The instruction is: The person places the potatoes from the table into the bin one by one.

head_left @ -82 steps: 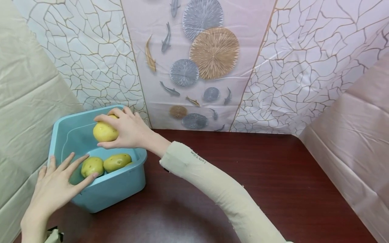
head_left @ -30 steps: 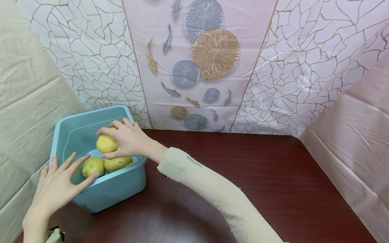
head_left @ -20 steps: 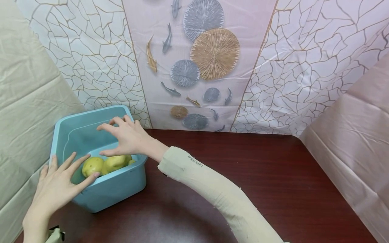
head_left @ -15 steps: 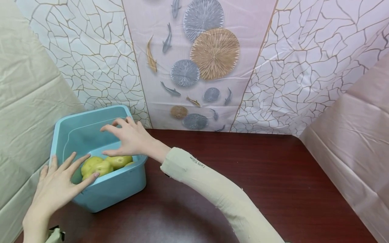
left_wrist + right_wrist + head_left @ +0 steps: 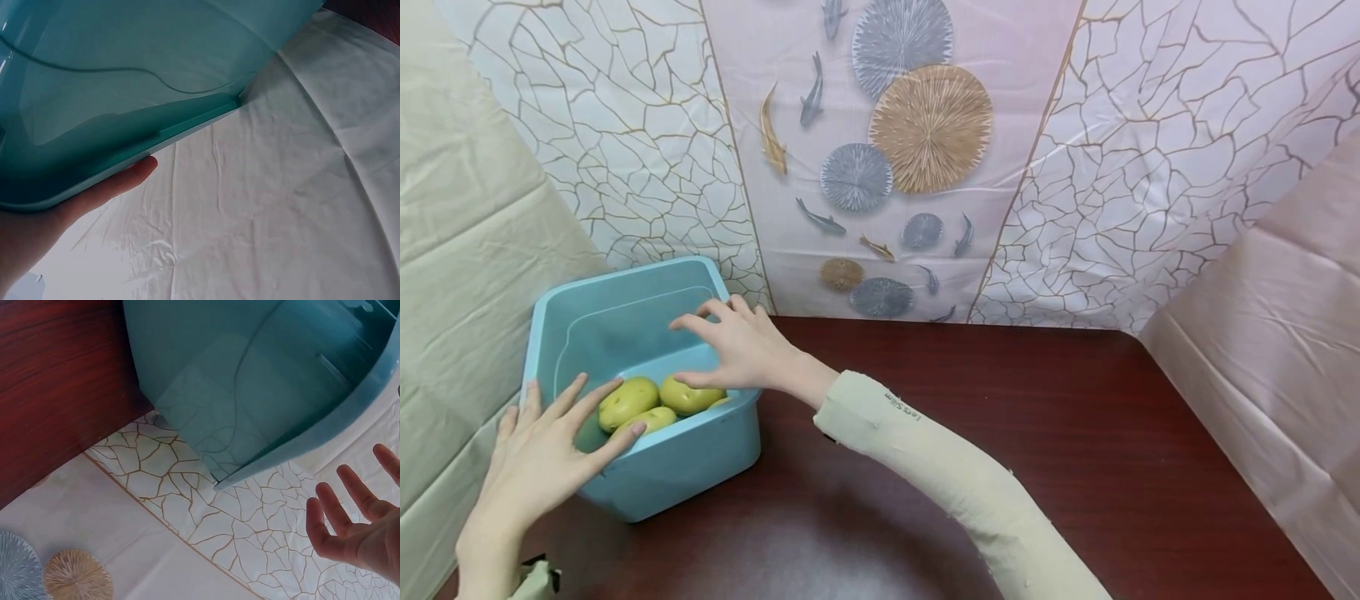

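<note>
A light blue plastic bin (image 5: 688, 458) stands at the left, holding several smooth yellow-green potatoes (image 5: 628, 403). My left hand (image 5: 542, 450) lies spread over its near-left corner, with the thumb across the front rim. In the left wrist view, one finger (image 5: 128, 178) runs along the outside of the rim. My right hand (image 5: 741, 342) hovers over the bin's right side, fingers bent loosely and apart, with nothing in its grasp. Part of one potato (image 5: 691, 395) is covered by the right thumb. The right wrist view shows that same hand (image 5: 362, 525) beside the bin's rim (image 5: 312, 434).
Under the bin is a dark red-brown wooden tabletop (image 5: 1000, 433). A patterned sheet (image 5: 880, 167) with fish and discs hangs behind it. Plain cloth walls (image 5: 475, 250) close off both sides, the left one right beside the bin.
My right hand has lowered a potato into the bin and let go of it. It settled at the front by the others. The hand then moved slightly right; the left hand has stayed put.
</note>
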The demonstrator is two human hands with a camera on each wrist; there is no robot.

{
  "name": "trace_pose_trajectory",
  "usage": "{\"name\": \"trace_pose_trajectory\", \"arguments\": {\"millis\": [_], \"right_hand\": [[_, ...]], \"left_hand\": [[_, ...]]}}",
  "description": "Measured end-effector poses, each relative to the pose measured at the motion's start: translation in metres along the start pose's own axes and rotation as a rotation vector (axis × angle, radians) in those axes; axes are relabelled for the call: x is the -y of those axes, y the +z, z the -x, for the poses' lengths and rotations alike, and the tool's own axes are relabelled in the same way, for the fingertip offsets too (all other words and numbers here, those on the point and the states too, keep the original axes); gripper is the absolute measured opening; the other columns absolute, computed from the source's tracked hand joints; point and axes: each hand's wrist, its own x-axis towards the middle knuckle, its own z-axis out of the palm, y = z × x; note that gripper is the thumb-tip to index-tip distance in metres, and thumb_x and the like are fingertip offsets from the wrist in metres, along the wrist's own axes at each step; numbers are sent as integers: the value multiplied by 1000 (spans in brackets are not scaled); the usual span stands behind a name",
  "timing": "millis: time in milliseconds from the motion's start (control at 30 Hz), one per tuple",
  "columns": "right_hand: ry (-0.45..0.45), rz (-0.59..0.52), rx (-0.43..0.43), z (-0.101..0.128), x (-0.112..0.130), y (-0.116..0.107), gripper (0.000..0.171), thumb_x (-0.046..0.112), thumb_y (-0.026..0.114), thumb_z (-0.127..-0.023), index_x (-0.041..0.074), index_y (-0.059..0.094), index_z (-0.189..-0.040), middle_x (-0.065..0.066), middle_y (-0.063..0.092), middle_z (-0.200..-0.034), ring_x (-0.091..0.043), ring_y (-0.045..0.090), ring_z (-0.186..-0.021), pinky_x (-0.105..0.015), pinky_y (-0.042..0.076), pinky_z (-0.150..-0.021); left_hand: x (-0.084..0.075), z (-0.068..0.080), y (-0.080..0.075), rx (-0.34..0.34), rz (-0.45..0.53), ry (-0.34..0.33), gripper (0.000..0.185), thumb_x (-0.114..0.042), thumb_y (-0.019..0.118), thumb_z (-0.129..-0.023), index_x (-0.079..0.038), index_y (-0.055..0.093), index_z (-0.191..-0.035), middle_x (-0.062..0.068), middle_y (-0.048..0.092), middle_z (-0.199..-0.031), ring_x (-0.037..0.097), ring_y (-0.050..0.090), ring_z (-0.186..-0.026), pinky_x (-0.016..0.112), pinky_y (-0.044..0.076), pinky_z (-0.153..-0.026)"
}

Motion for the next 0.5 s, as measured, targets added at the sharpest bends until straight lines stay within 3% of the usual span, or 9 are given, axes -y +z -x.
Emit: {"name": "trace_pose_trajectory", "arguments": {"millis": [500], "right_hand": [[-32, -16, -139, 16, -3, 8, 47, 55, 51, -81, 33, 48, -122, 8, 50, -121, -12, 43, -96, -21, 32, -66]], "left_hand": [[0, 0, 1, -14, -9, 0, 71, -60, 49, -79, -18, 37, -136, 33, 28, -137, 65, -3, -121, 70, 4, -93]]}}
